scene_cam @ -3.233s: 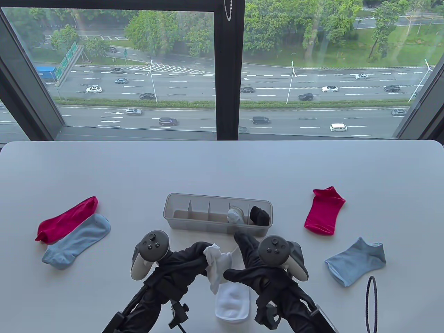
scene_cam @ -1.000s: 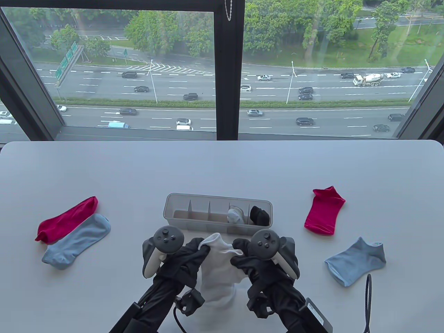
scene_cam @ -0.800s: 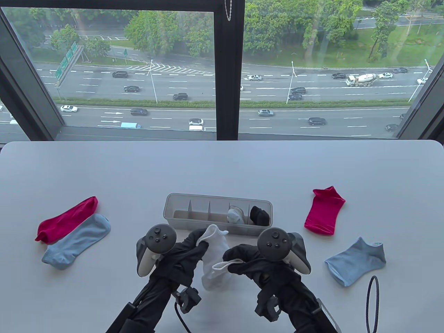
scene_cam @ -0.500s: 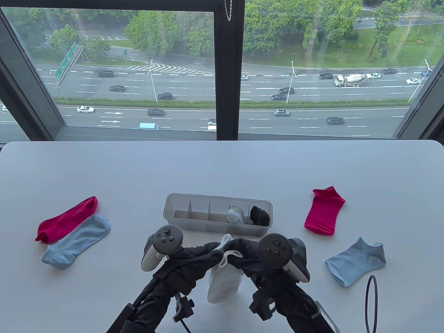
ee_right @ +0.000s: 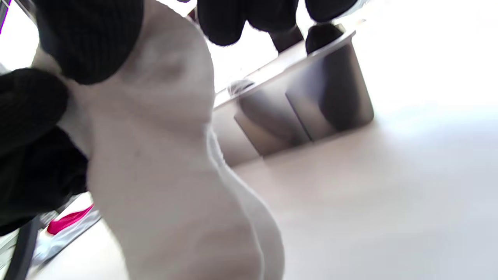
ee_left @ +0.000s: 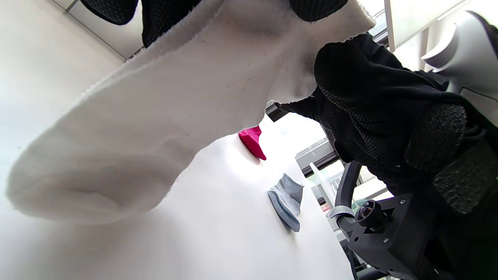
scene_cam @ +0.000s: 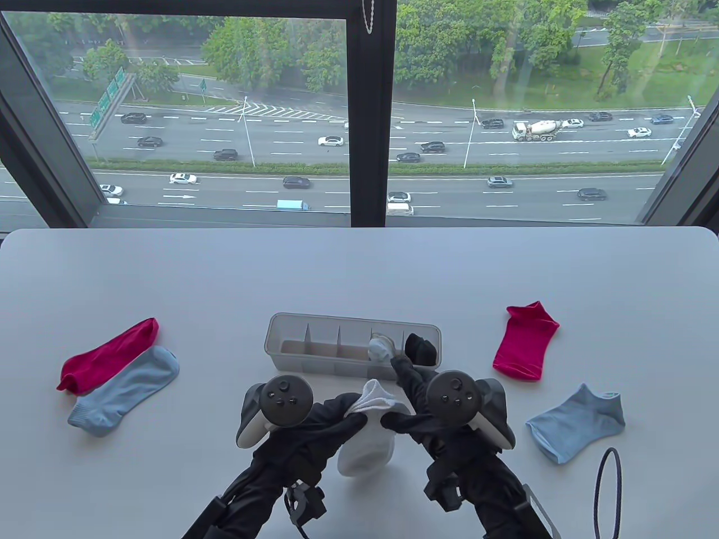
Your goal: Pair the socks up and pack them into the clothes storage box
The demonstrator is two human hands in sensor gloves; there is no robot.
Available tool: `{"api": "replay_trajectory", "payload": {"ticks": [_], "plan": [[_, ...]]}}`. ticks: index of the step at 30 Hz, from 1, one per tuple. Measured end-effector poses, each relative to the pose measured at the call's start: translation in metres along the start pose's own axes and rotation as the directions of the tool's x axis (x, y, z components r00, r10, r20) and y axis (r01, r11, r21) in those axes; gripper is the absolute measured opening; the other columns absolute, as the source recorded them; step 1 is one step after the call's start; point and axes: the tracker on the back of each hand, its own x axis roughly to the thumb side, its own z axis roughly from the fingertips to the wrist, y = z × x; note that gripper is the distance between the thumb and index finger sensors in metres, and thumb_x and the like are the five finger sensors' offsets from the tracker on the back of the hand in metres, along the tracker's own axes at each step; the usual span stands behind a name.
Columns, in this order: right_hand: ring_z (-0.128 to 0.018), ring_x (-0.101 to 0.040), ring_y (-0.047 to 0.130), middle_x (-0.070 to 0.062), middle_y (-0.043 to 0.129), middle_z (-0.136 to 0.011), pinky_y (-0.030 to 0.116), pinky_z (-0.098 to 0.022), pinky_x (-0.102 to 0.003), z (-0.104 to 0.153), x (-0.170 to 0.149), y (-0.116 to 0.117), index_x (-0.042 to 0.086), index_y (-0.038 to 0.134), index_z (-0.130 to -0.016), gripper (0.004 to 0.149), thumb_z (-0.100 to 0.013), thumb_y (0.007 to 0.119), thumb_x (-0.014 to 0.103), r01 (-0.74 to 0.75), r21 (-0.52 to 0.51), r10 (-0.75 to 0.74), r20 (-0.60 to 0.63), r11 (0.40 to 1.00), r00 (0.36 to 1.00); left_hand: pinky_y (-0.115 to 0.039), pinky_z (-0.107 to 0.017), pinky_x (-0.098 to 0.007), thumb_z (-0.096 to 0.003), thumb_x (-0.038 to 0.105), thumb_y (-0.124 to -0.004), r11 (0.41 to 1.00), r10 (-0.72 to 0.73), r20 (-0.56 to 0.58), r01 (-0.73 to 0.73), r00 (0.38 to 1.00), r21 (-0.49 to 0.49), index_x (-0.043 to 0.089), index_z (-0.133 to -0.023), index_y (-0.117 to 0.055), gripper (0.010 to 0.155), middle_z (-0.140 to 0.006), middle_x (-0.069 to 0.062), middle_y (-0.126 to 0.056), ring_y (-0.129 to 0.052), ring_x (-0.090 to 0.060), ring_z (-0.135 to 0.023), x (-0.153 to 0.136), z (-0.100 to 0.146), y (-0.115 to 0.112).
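Note:
White socks (scene_cam: 368,446) hang bunched together between my hands, just in front of the clear divided storage box (scene_cam: 292,359). My left hand (scene_cam: 353,405) pinches the cuff from the left. My right hand (scene_cam: 393,416) pinches it from the right, one finger stretched toward the box. In the left wrist view the white socks (ee_left: 155,116) fill the frame under my fingers (ee_left: 315,6). The right wrist view shows the white socks (ee_right: 163,175) and the box (ee_right: 311,109) beyond. A pale sock bundle (scene_cam: 381,347) and a black bundle (scene_cam: 421,348) sit in the box's two right compartments.
On the white table (scene_cam: 359,269), a red sock (scene_cam: 107,353) and a blue sock (scene_cam: 126,390) lie together at the left. Another red sock (scene_cam: 525,339) and blue sock (scene_cam: 576,421) lie apart at the right. A black cable loop (scene_cam: 606,494) hangs at the lower right.
The white sock that lay on the table now hangs with the other between my hands. In the last half second both hands shifted slightly right, and a right finger stretched toward the box.

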Motion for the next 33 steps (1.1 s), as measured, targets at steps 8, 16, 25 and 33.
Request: {"api": "replay_trajectory", "payload": {"ticks": [8,16,25,33], "plan": [[-0.082,-0.026,0.09,0.001,0.091,-0.088,0.068,-0.072,-0.05,-0.007,-0.007,0.011,0.039,0.067,-0.088,0.046,-0.045,0.083,0.038,0.265,-0.039,-0.265,0.004,0.963,0.964,-0.063,-0.069,-0.068,-0.0589,0.03,-0.062,0.993,-0.039,-0.041,0.043,0.998,0.114,0.005,-0.103,-0.064,0.05,-0.1,-0.026,-0.075,-0.08,-0.049,-0.088,0.006,0.002,0.006],[-0.057,-0.021,0.099,-0.001,0.101,-0.061,0.076,-0.061,-0.047,0.001,0.002,-0.001,0.025,0.072,-0.092,0.046,-0.048,0.078,0.04,0.377,-0.077,-0.374,0.05,0.923,0.926,-0.082,-0.057,-0.055,-0.059,0.026,-0.06,0.963,0.243,-0.066,-0.249,0.968,-0.101,0.003,-0.098,-0.065,0.045,-0.069,-0.012,-0.096,-0.102,-0.027,-0.054,0.002,0.004,0.015],[-0.097,-0.043,0.065,-0.017,0.067,-0.107,0.063,-0.069,-0.057,-0.014,-0.021,0.031,0.024,0.051,-0.105,0.061,-0.049,0.075,0.034,-0.031,-0.083,0.013,-0.214,0.996,0.977,-0.036,-0.073,-0.078,-0.0591,0.032,-0.064,0.961,-0.27,-0.462,0.21,0.845,-0.178,0.002,-0.112,-0.016,0.077,-0.114,-0.036,-0.009,-0.023,-0.062,-0.106,-0.023,-0.002,-0.013],[-0.099,-0.046,0.054,-0.02,0.057,-0.11,0.057,-0.071,-0.058,-0.007,-0.009,0.049,0.028,0.06,-0.101,0.058,-0.047,0.081,0.031,-0.144,0.22,0.15,-0.011,0.965,0.989,-0.021,-0.074,-0.073,-0.0591,0.028,-0.063,0.717,-0.381,-0.25,0.114,0.89,-0.687,0.005,-0.11,-0.05,0.058,-0.119,-0.009,-0.027,-0.014,-0.039,-0.111,-0.016,-0.01,-0.058]]}}
